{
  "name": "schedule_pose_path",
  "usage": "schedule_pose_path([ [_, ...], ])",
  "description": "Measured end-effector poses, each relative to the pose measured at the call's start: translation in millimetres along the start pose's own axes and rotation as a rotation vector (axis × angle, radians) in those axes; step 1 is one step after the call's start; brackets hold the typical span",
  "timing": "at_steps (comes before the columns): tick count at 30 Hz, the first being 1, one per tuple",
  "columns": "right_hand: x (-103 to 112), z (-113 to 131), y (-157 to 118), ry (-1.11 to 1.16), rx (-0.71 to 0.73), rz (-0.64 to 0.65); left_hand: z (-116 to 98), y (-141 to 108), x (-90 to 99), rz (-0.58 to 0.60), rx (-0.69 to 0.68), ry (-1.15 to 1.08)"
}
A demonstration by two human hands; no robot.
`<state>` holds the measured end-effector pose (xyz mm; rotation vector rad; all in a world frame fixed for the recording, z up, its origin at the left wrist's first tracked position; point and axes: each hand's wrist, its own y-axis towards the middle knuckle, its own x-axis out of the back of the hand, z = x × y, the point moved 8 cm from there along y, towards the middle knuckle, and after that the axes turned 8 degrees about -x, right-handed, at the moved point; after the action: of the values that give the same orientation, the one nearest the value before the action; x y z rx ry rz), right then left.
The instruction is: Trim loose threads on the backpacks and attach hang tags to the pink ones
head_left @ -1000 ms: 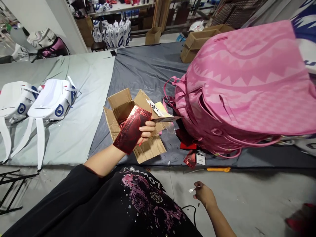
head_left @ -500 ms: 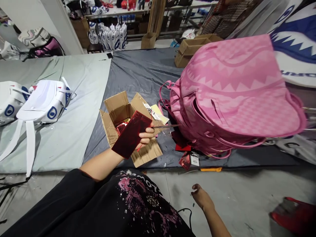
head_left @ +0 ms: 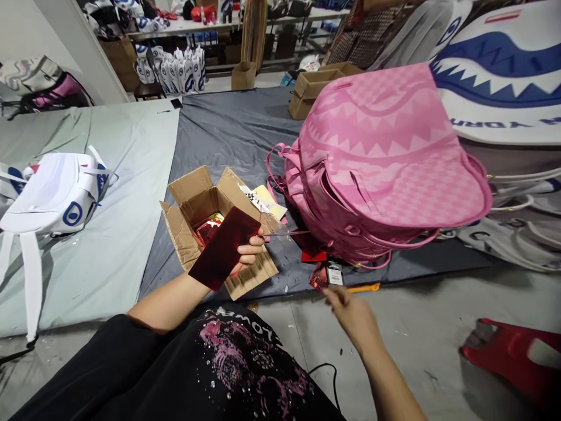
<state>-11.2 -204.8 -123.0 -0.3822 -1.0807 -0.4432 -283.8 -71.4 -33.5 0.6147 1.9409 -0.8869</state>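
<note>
My left hand is closed on a dark red card, with a thin pointed tool extending to the right from its fingers. The card is tilted over an open cardboard box with red and yellow items inside. My right hand is at the table's front edge, fingers bent together, near a small shiny red piece and a white label. Whether its fingertips hold anything is too blurred to tell. Beside them lies a red card, below a large pink backpack.
White backpacks lie on the pale cloth at left. More white bags with blue shark mouths are stacked at right. An orange-handled tool lies along the front edge. Cardboard boxes stand behind. A red object is on the floor.
My right hand has moved up to the table edge beside the small red piece. My left hand still holds the dark red card over the box. The view has shifted right.
</note>
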Motion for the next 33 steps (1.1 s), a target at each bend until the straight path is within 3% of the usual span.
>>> schedule_pose_path([
  [2, 59.7, 62.6, -7.5, 0.117, 0.154, -0.318, 12.0, 5.6, 4.7, -0.021, 0.082, 0.056],
  [4, 95.1, 132.3, -20.3, 0.182, 0.416, -0.463, 29.9, 10.2, 10.0, -0.017, 0.209, 0.11],
  [6, 100.0, 184.7, -23.0, 0.18, 0.554, -0.431, 46.0, 14.9, 14.1, 0.027, 0.292, 0.134],
  [9, 77.6, 222.3, -13.7, 0.205, 0.584, -0.273, 55.4, 25.4, 19.7, 0.136, 0.23, 0.146],
  [14, 47.5, 229.7, -2.2, 0.358, 0.565, -0.09, 52.8, 35.2, 36.9, 0.174, 0.092, 0.232],
  [18, 43.2, 236.1, -3.2, 0.477, 0.566, 0.029, 37.7, 33.3, 36.9, 0.122, -0.052, 0.309],
  [20, 52.1, 237.1, -5.0, 0.605, 0.554, 0.059, 21.3, 30.4, 37.5, 0.035, -0.206, 0.446],
  [22, 66.2, 231.2, -3.5, 0.774, 0.491, 0.08, -4.6, 22.7, 37.5, -0.076, -0.454, 0.652],
  [24, 83.6, 215.0, 2.7, 0.908, 0.355, 0.006, -32.4, 7.3, 33.8, -0.18, -0.75, 0.874],
  [28, 109.2, 180.4, 9.6, 0.95, 0.165, -0.351, -59.0, -30.7, 13.4, -0.303, -1.217, 1.358],
  [31, 94.1, 178.7, 16.7, 0.904, 0.171, -0.327, -56.8, -51.0, -11.9, -0.233, -1.44, 1.643],
  [33, 81.7, 174.6, 21.8, 0.904, 0.136, -0.3, -59.7, -62.6, -25.3, -0.222, -1.546, 1.721],
])
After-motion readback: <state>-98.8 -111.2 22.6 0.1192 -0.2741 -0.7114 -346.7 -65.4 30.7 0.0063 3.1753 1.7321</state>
